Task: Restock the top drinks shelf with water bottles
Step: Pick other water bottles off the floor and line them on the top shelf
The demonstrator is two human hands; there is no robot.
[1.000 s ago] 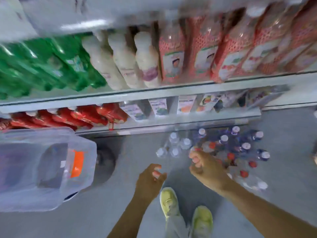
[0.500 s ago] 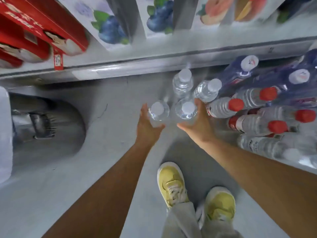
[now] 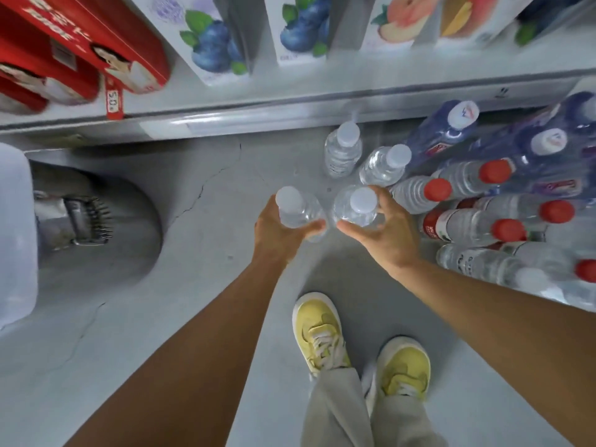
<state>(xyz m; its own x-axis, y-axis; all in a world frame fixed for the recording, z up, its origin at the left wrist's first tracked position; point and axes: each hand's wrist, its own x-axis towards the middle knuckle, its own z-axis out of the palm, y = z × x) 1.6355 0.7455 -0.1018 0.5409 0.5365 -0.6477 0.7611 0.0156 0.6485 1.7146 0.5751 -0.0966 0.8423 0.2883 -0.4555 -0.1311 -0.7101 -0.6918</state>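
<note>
Grip, left: left hand point(image 3: 278, 232) curls round a small clear plastic water bottle with a white cap point(image 3: 298, 210), thumb across its near side.
Grip, right: right hand point(image 3: 383, 232) clasps a second clear white-capped water bottle point(image 3: 355, 206), fingers round the far side, thumb on the near side.
Held bottles: upright, side by side and close together, low over the grey concrete floor point(image 3: 154, 285); whether their bases touch it cannot be told.
Loose stock: two more clear white-capped bottles point(image 3: 343, 150) stand on the floor just beyond the hands, near the shelf foot.
Right of scene: red-capped clear water bottles point(image 3: 464, 227) lie packed together, with blue-tinted bottles with white caps point(image 3: 451, 130) behind them.
Bottom shelf: white juice cartons printed with blueberries point(image 3: 206, 43) and peaches, beside red cartons point(image 3: 96, 43) with a red price tag point(image 3: 115, 101).
Left edge: a translucent plastic container point(image 3: 14, 233), partly out of frame.
Foreground: yellow sneakers point(image 3: 319, 333) and pale grey trousers.
</note>
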